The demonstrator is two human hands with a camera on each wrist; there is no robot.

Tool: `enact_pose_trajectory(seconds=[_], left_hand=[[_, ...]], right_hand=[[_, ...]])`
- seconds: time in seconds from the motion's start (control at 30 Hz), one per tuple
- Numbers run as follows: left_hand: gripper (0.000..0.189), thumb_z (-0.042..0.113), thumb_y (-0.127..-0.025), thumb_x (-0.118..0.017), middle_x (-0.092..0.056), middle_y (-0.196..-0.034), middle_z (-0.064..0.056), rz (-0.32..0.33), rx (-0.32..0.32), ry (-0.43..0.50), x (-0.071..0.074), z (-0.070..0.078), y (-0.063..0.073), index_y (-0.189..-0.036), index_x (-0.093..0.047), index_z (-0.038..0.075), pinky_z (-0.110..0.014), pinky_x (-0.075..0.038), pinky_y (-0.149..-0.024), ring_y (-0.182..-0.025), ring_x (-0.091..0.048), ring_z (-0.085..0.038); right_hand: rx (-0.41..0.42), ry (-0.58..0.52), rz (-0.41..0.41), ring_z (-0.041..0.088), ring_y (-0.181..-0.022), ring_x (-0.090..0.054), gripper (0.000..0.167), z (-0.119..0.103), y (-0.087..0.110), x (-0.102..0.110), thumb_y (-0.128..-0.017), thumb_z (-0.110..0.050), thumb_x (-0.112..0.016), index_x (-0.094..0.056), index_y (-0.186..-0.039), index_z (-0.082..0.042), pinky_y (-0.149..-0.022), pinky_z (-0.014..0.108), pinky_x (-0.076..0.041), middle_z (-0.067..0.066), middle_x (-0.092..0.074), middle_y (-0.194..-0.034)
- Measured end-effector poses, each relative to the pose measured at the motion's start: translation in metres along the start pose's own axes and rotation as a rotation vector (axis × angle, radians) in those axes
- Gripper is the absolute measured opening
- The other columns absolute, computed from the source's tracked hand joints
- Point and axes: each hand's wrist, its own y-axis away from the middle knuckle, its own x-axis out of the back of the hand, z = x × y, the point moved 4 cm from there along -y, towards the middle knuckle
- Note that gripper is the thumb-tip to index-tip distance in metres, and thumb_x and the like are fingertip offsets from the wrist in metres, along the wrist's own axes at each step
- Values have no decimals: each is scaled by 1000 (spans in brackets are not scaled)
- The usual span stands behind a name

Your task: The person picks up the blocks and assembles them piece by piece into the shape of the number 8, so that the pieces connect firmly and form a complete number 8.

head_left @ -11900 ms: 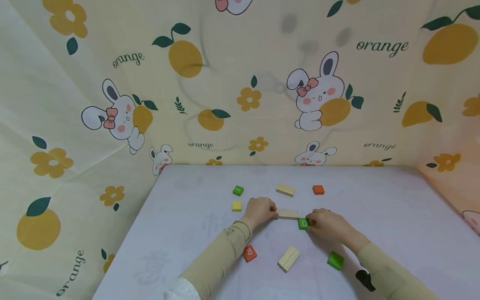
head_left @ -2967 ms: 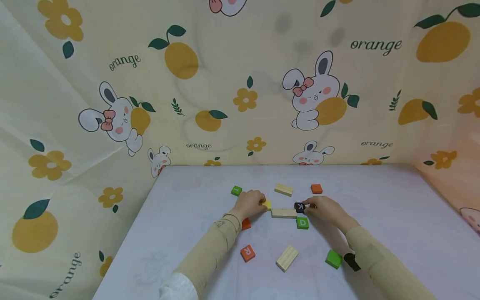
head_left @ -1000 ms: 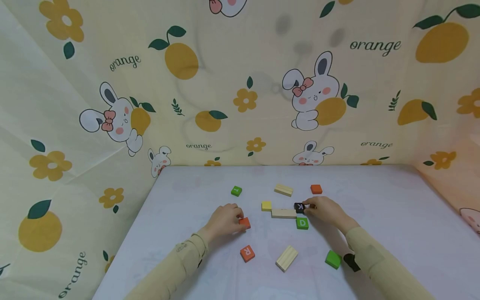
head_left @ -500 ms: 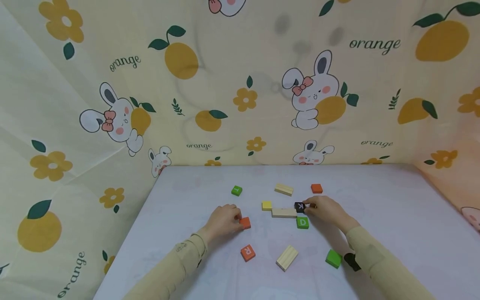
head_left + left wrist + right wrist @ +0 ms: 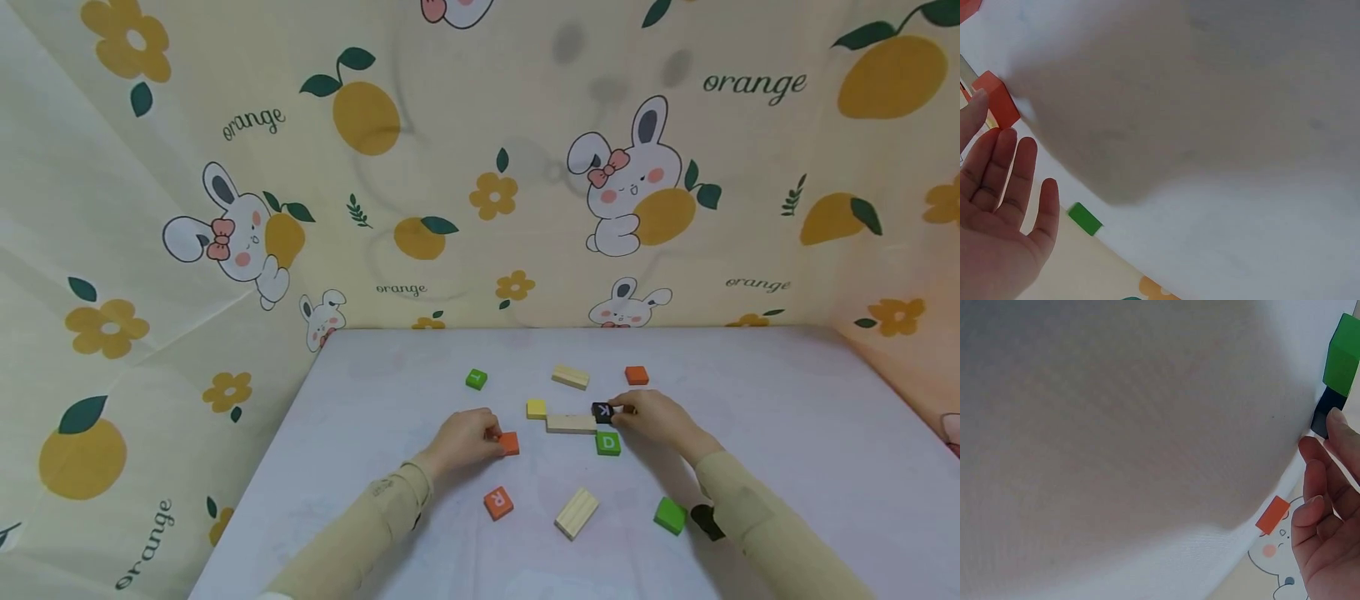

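My left hand pinches a small orange block by its left side, flat on the table. In the left wrist view the thumb and fingertips meet that orange block, the other fingers loosely extended. My right hand pinches a black block marked K, whose dark side shows in the right wrist view. A long wooden plank lies between the hands. At its right end, a green block marked D sits below the black one. A yellow block stands at its upper left corner.
Farther back lie a green block, a wooden block and an orange block. Nearer are an orange block marked R, a wooden block, a green block and a black thing beside the right sleeve.
The yellow block went right to the plank under my left hand, which then took the orange block and slid it slightly right. My right hand went from the D block to the K block.
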Motion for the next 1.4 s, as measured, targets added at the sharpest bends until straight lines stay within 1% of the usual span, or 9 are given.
enact_pose_trajectory(seconds=[0.13, 0.27, 0.47, 0.67, 0.83, 1.03, 1.2, 1.4], left_hand=[[19, 28, -77, -74, -63, -79, 7, 5, -15, -35, -3, 6, -5, -88, -69, 13, -19, -42, -64, -67, -53, -3], [19, 28, -77, -74, -64, -80, 7, 1, -26, -51, -5, 10, -9, -88, -70, 13, -19, -43, -65, -68, -53, -4], [19, 28, -77, -74, -64, -80, 7, 0, -25, -44, -6, 16, -15, -89, -69, 14, -19, -42, -65, -68, -54, -3], [17, 27, -77, -74, -63, -79, 7, -6, -22, -36, -8, 21, -20, -88, -69, 15, -19, -41, -65, -69, -53, -3], [18, 27, -78, -74, -65, -81, 7, -2, -28, -38, -10, 23, -23, -89, -70, 14, -19, -42, -67, -70, -54, -3], [16, 27, -78, -74, -66, -82, 7, -13, -24, -23, -14, 23, -25, -88, -70, 15, -18, -42, -66, -69, -53, -2], [16, 27, -79, -73, -65, -81, 7, -12, -23, -24, -14, 23, -25, -88, -69, 14, -18, -41, -65, -68, -52, -2], [19, 28, -78, -74, -65, -82, 8, 2, -35, -42, -14, 23, -28, -91, -69, 15, -19, -42, -67, -70, -54, -2]], right_hand=[[5, -3, 4, 11, -74, -55, 29, 0, 0, -1, -85, -15, -65, -66, -111, -2, -69, 33, -49, 5, -68, -89], [3, -10, 6, 11, -73, -54, 29, 0, 1, -3, -85, -14, -65, -66, -111, -2, -68, 33, -49, 5, -68, -88], [-1, -3, 12, 11, -73, -54, 29, 0, 2, -2, -85, -14, -65, -66, -111, -1, -67, 32, -48, 5, -68, -88], [-20, -13, -12, 12, -73, -54, 29, 0, 1, -3, -86, -15, -65, -66, -112, -2, -67, 32, -48, 4, -67, -88], [-31, -11, -16, 12, -74, -54, 29, 0, 0, -4, -86, -15, -65, -66, -112, -3, -69, 33, -49, 4, -67, -88], [-23, 0, -11, 12, -74, -55, 29, -2, 0, -5, -85, -14, -66, -66, -111, -3, -71, 35, -50, 5, -68, -89], [-15, 0, -9, 12, -74, -54, 28, -3, 0, -4, -85, -14, -66, -66, -111, -2, -70, 34, -50, 4, -68, -88], [-20, 4, -7, 12, -74, -54, 29, -1, 0, -3, -85, -14, -65, -66, -112, -3, -70, 34, -49, 4, -68, -87]])
